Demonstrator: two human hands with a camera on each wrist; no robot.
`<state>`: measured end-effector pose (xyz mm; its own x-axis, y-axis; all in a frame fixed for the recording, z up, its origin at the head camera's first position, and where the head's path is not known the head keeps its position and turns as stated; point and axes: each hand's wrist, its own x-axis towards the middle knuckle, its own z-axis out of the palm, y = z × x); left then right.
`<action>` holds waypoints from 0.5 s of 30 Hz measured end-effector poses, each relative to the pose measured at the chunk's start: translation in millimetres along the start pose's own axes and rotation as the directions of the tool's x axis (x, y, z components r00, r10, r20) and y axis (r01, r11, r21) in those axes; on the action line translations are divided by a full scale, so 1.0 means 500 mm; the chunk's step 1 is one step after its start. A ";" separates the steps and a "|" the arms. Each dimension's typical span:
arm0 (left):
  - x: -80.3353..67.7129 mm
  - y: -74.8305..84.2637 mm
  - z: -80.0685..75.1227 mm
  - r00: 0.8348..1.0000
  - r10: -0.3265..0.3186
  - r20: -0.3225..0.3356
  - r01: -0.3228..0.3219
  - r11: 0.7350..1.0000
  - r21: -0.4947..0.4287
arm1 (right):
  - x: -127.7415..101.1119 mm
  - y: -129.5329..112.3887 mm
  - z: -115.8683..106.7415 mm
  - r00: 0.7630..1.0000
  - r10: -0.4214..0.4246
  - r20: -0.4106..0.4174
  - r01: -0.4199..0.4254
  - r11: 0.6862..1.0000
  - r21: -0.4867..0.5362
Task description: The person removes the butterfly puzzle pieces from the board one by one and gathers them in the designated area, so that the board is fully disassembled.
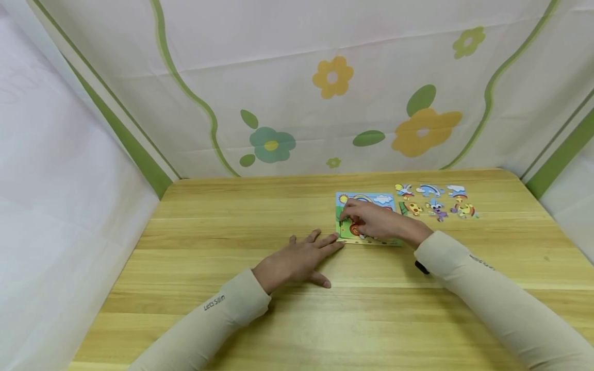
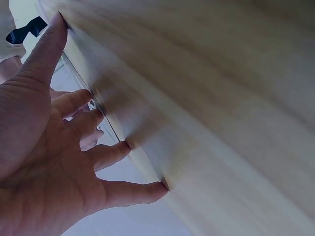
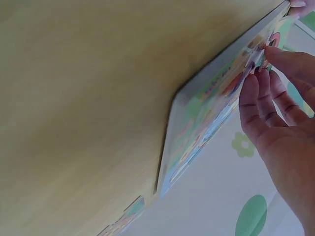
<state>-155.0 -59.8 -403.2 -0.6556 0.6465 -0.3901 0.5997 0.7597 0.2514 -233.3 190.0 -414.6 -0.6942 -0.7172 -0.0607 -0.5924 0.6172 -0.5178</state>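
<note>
While left hand lies flat, right hand pinches puzzle piece

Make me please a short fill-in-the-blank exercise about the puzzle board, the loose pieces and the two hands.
1. The left hand lies flat on the wooden ____, its fingertips at the puzzle board.
2. The right hand works on the ____ board.
3. The loose puzzle pieces lie to the ____ of the board.
4. The cloth behind the table shows printed ____.

Missing words: table; puzzle; right; flowers
</note>
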 end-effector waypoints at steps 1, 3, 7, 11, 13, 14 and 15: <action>0.000 0.000 0.000 1.000 -0.001 0.001 0.001 1.000 0.002 | 0.000 0.000 0.000 1.000 -0.003 -0.002 0.003 1.000 0.000; -0.001 0.001 -0.001 1.000 -0.003 0.002 0.003 1.000 0.006 | 0.001 -0.002 -0.001 1.000 -0.008 -0.006 0.008 1.000 0.002; -0.001 0.002 -0.001 1.000 -0.002 0.002 0.002 1.000 0.011 | 0.002 -0.003 -0.001 1.000 -0.004 -0.004 0.004 1.000 -0.002; -0.002 0.003 -0.003 1.000 0.000 -0.001 0.000 1.000 0.010 | 0.003 -0.002 -0.002 1.000 0.015 0.000 -0.015 1.000 -0.002; -0.003 0.003 -0.003 1.000 0.001 -0.003 -0.001 1.000 0.011 | 0.004 0.000 -0.003 1.000 0.021 -0.006 -0.021 1.000 0.004; -0.003 0.003 -0.003 1.000 0.002 -0.003 -0.002 1.000 0.012 | 0.004 0.000 -0.004 1.000 0.021 -0.009 -0.021 1.000 0.010; -0.004 0.003 -0.003 1.000 0.002 -0.003 -0.002 1.000 0.013 | 0.004 0.001 -0.005 1.000 0.020 -0.013 -0.019 1.000 0.014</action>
<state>-153.6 -59.5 -400.6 -0.6557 0.6484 -0.3868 0.6069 0.7574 0.2407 -236.1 189.7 -412.6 -0.7110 -0.7006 -0.0595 -0.5730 0.6264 -0.5284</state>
